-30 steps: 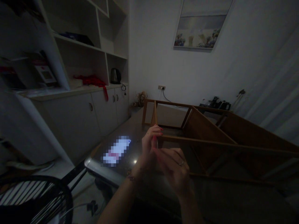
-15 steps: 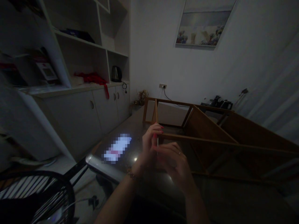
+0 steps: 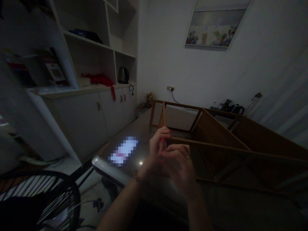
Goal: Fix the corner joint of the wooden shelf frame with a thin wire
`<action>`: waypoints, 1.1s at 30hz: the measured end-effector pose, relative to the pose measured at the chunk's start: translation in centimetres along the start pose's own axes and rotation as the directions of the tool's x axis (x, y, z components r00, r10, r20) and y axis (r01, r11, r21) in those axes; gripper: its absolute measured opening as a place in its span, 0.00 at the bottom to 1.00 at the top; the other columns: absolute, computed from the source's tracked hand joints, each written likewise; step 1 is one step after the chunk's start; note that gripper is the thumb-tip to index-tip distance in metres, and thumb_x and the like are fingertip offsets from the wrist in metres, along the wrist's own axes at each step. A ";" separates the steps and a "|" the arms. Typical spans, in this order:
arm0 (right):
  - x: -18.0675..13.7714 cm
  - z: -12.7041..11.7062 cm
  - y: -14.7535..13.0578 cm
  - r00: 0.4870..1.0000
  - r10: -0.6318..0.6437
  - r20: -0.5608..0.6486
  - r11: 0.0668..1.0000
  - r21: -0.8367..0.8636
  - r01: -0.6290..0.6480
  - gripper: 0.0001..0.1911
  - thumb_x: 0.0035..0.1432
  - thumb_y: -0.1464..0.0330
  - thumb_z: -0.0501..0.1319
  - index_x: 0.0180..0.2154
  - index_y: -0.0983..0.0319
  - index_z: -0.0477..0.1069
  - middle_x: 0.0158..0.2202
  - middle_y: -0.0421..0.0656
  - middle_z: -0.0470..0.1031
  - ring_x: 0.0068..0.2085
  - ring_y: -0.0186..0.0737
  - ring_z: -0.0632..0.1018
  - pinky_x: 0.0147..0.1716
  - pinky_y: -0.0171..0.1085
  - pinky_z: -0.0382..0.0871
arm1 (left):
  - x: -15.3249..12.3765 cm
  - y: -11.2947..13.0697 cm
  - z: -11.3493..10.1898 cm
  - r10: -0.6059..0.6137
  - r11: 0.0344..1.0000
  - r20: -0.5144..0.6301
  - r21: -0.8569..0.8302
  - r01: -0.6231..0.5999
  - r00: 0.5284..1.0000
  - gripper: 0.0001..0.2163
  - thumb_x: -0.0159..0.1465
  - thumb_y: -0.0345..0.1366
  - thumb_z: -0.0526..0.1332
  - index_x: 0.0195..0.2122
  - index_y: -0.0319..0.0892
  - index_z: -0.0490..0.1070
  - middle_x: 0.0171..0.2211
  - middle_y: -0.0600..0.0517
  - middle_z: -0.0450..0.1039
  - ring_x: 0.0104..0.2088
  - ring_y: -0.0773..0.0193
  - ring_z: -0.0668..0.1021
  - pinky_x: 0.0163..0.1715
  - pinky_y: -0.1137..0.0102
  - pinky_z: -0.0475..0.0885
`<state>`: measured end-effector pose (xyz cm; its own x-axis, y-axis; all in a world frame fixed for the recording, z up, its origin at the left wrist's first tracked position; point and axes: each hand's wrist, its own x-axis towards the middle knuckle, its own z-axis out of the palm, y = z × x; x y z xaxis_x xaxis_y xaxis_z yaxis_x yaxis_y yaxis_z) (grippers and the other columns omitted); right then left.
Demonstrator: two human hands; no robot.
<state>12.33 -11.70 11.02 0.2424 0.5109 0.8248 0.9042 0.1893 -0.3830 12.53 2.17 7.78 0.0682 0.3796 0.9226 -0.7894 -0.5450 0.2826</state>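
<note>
A brown wooden shelf frame (image 3: 211, 147) lies on its side along the table. My left hand (image 3: 157, 143) is closed around the frame's near left corner, its red-nailed fingers bent over the wood. Close beside it, my right hand (image 3: 181, 163), with a ring on one finger, pinches at the same corner with thumb and forefinger. A thin pale sliver shows between the two hands, too small and dim to name. My palms and fingers hide most of the corner.
A lit phone (image 3: 124, 150), blurred out, lies on the dark glossy table (image 3: 138, 128) left of my hands. A black slatted chair (image 3: 60, 183) stands at lower left. Behind are a white cabinet (image 3: 89, 112), a kettle (image 3: 123, 75) and a wall socket (image 3: 170, 88).
The whole view has shifted slightly, so the room and frame sit a little further right. Both hands keep their places at the corner; the right fingers have curled slightly.
</note>
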 end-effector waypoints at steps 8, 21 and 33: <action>0.4 1.0 -0.8 0.994 -0.040 -0.103 0.998 -0.052 0.035 0.03 0.63 0.67 0.64 0.35 0.56 0.71 0.34 0.39 0.75 0.38 0.40 0.72 0.38 0.39 0.67 | 0.0 0.6 -0.1 -0.065 0.997 -0.005 0.044 0.065 0.998 0.13 0.72 0.42 0.52 0.38 0.41 0.73 0.39 0.48 0.75 0.45 0.59 0.78 0.50 0.57 0.74; 0.2 3.0 -2.1 0.968 -0.008 -0.251 0.987 -0.157 -0.032 0.06 0.66 0.68 0.60 0.33 0.57 0.68 0.31 0.39 0.75 0.35 0.40 0.73 0.37 0.41 0.63 | 0.0 0.3 0.0 -0.034 0.999 -0.007 0.007 0.034 0.999 0.12 0.72 0.41 0.53 0.38 0.43 0.73 0.39 0.50 0.76 0.45 0.60 0.78 0.52 0.57 0.73; -0.1 2.0 -1.9 0.982 -0.104 -0.156 0.982 -0.171 0.077 0.04 0.64 0.72 0.62 0.41 0.59 0.70 0.36 0.43 0.76 0.37 0.39 0.76 0.37 0.37 0.72 | -0.3 0.6 0.2 -0.088 0.995 -0.056 0.048 0.091 0.994 0.16 0.70 0.48 0.53 0.37 0.44 0.74 0.39 0.49 0.76 0.44 0.58 0.79 0.52 0.56 0.72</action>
<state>9.90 -10.39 10.85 0.1988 0.3517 0.9147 0.9670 0.0814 -0.2415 12.09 1.56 7.68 0.1032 0.4679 0.8777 -0.7499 -0.5431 0.3777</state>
